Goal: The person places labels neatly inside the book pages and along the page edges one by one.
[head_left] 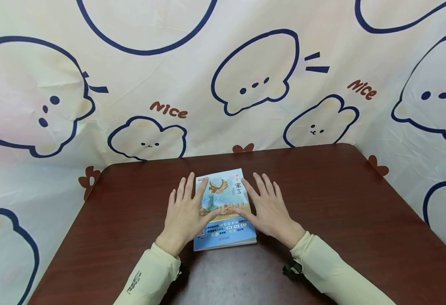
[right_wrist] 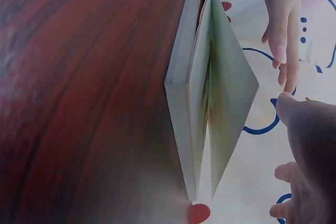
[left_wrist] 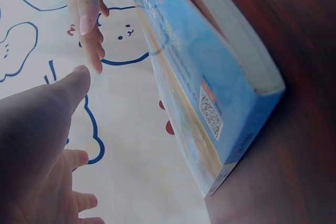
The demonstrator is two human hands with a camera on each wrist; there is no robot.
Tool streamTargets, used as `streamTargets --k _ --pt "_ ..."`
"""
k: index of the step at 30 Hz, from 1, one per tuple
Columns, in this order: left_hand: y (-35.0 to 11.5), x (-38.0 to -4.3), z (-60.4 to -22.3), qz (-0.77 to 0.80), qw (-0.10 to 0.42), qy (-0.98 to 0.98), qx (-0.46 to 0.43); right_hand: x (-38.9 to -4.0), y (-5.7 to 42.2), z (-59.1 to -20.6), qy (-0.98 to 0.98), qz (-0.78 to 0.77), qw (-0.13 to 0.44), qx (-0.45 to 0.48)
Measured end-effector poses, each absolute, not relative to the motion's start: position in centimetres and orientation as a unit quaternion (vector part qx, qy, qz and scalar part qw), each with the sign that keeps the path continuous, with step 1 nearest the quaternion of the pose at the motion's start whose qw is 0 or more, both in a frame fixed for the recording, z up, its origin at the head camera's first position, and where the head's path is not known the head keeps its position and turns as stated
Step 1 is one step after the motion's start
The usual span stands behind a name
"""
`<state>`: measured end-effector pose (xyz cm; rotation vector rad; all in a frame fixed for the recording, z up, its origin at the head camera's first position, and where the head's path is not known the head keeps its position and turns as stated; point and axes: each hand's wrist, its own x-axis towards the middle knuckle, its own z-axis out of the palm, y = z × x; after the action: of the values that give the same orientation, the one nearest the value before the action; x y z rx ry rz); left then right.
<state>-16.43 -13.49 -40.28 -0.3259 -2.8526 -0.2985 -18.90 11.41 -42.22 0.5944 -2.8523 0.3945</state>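
Note:
A blue paperback book (head_left: 223, 231) with a bird on its front lies on the dark brown table (head_left: 139, 195), front cover up. Over its left side is my left hand (head_left: 186, 214), fingers spread and nearly straight. My right hand (head_left: 272, 214) is over the right side in the same way, thumb pointing at the other thumb. Both wrist views show the hands raised above the cover, apart from it. In the right wrist view the front cover (right_wrist: 231, 87) stands slightly lifted from the pages (right_wrist: 181, 93). The left wrist view shows the spine (left_wrist: 247, 135) and a QR code.
A pale cloth (head_left: 200, 80) printed with cartoon bears hangs behind the table and along both sides. Dark straps (head_left: 293, 270) show at the wrists below the light sleeves (head_left: 329, 262).

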Motion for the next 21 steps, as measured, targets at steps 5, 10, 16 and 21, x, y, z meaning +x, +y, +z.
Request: streamTargets --k 5,10,16,21 --pt "-13.5 -16.4 -40.3 -0.092 0.13 -0.979 -0.125 -18.9 11.7 -42.0 -0.965 0.13 0.098 0.206" --pt "-13.3 -16.4 -40.3 -0.083 0.135 -0.978 -0.137 -18.9 12.2 -41.9 -0.966 0.13 0.096 0.202" --pt "-12.7 -16.3 -40.4 -0.071 0.126 -0.977 -0.154 -18.8 12.7 -41.9 -0.967 0.137 0.083 0.198" --pt "-12.3 -16.0 -40.7 -0.051 0.119 -0.978 -0.166 -18.7 13.0 -41.9 -0.968 0.14 0.073 0.195"
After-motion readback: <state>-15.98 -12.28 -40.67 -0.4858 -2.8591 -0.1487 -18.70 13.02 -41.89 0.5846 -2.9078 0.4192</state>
